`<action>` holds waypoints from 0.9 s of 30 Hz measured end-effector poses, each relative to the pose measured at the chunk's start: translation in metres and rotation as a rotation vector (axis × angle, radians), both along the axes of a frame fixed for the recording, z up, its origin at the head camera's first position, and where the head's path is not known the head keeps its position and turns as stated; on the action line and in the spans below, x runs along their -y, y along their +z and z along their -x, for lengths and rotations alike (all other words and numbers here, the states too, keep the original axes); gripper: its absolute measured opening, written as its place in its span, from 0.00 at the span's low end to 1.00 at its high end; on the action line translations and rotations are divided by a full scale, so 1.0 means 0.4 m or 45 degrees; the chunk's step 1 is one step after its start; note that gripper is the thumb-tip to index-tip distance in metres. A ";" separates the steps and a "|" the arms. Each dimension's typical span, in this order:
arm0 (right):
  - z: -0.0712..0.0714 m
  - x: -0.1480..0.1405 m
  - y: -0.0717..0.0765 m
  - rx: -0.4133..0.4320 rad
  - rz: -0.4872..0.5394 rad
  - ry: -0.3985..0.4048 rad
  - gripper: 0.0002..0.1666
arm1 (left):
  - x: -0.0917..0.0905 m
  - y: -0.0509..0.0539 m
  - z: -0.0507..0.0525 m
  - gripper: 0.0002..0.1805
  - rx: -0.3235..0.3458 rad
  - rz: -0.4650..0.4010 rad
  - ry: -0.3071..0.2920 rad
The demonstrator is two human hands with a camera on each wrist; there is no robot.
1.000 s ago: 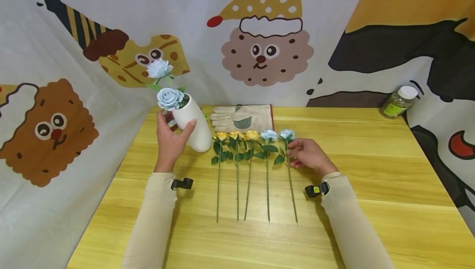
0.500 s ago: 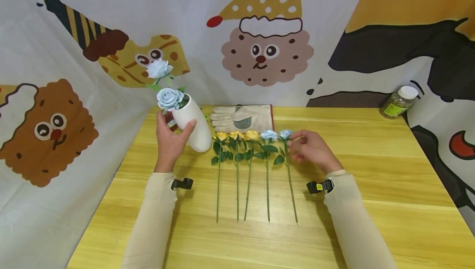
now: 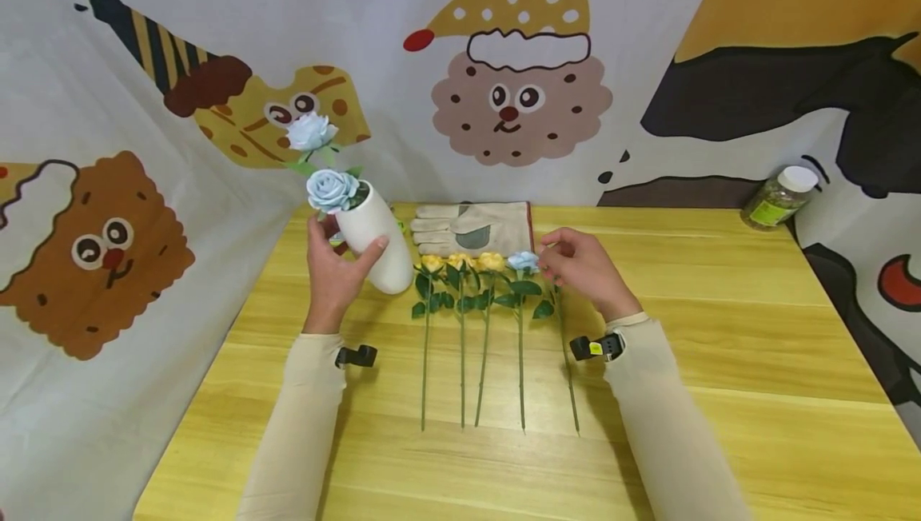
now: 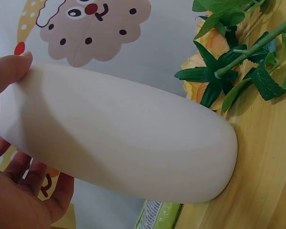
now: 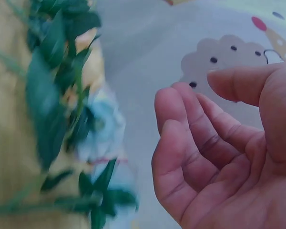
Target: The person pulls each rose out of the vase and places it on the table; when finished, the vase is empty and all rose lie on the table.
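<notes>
- Head view: the left hand (image 3: 334,269) holds the vase (image 3: 377,241), thumb on one side and fingers curled round the other. The vase leans toward the person's left, its base low at the table (image 3: 719,425). Two roses (image 3: 332,189) stand in its mouth, their heads hanging out over the leaning side; a slack grip could let that weight tip the vase over.
- Same view: three yellow roses (image 3: 492,262) and a blue rose (image 3: 522,261) lie in a row, with the end rose (image 3: 567,357) rightmost, its bloom hidden by the right hand (image 3: 586,269). A careless sweep there could knock the neighbouring blue rose out of line. The glove (image 3: 496,225) lies behind the row; the jar (image 3: 780,197) is well apart at far right.
- Left wrist view: the thumb and fingers grip the vase near its upper end, so the smooth wall could slip or turn if they loosened. A yellow bloom lies just beside the base and might be crushed if the vase rolled. A packet (image 4: 159,214) shows behind.
- Right wrist view: the fingers are loosely bent, thumb apart, holding nothing. Leaves crowd together nearby; lifting one stem could snag another.
</notes>
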State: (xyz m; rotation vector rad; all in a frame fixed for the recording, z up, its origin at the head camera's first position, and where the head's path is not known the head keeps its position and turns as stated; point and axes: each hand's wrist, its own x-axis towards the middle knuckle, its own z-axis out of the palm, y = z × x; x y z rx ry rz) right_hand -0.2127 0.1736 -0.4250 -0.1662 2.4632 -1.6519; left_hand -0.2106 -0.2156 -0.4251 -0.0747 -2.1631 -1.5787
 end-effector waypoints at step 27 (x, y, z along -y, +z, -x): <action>0.072 0.241 0.149 -0.284 0.151 0.028 0.10 | 0.011 0.001 0.003 0.45 0.044 0.025 -0.013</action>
